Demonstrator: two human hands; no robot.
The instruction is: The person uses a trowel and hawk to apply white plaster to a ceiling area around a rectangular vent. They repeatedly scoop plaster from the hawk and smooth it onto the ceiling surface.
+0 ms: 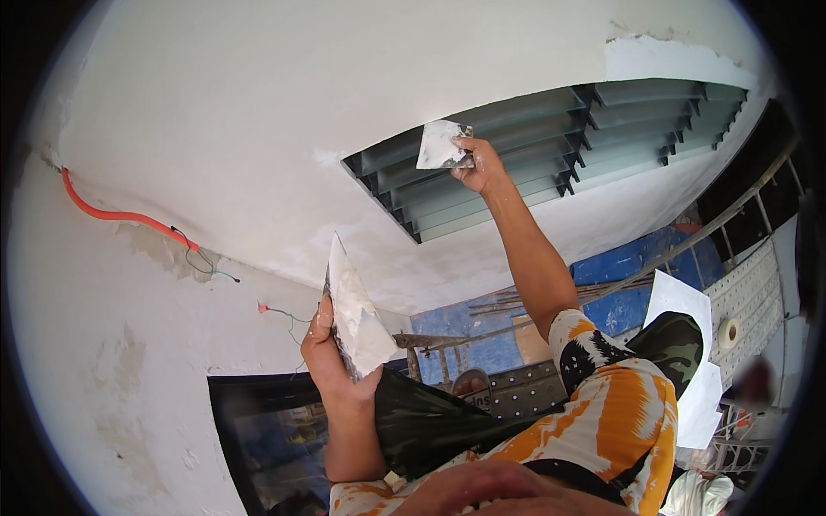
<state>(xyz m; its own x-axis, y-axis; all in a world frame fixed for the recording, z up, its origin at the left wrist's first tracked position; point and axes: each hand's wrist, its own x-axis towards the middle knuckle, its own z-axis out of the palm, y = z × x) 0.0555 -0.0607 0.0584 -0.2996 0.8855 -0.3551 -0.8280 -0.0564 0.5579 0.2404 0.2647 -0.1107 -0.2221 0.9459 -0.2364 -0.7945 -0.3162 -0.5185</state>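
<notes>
My left hand grips the edge of a flat plate loaded with white putty, thumb along its near side. Whether the plate has a handle is hidden. Farther out and to the right, my right hand is closed on a putty scraper, a flat blade smeared white. The scraper appears in front of the left end of the louvred window; I cannot tell if it touches the wall. White wall spreads around the window, with paler patches below it.
An orange conduit with loose wires comes out of the left wall. A second wire end sticks out nearby. Below are a perforated metal platform, a sandalled foot, blue sheets, a metal rail and a tape roll.
</notes>
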